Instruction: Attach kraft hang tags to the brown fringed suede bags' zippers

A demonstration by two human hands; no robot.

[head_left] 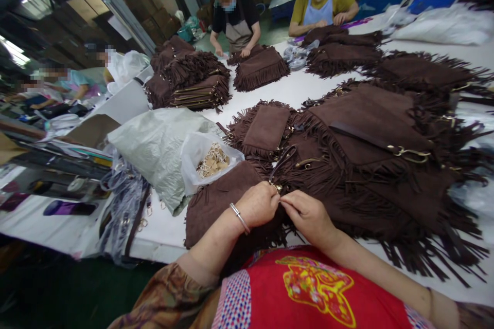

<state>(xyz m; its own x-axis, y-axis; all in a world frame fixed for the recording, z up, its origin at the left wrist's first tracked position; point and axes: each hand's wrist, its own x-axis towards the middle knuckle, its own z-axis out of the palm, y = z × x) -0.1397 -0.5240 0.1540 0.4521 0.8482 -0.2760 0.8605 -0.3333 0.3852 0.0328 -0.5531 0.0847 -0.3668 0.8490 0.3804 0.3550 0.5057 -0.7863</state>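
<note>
My left hand (259,204) and my right hand (306,213) meet at the near table edge, both pinched closed at a small gold clasp on a dark strap (283,160). The strap loops up from my fingers. Under my left hand lies a brown suede fringed bag (216,200). A silver bangle sits on my left wrist. What exactly each fingertip grips is partly hidden.
A big heap of brown fringed bags (378,149) fills the table on the right. On the left lie a clear bag of small tan parts (212,160) and a grey plastic bag (154,144). Two masked workers (235,15) handle bags at the far side beside a stack (189,79).
</note>
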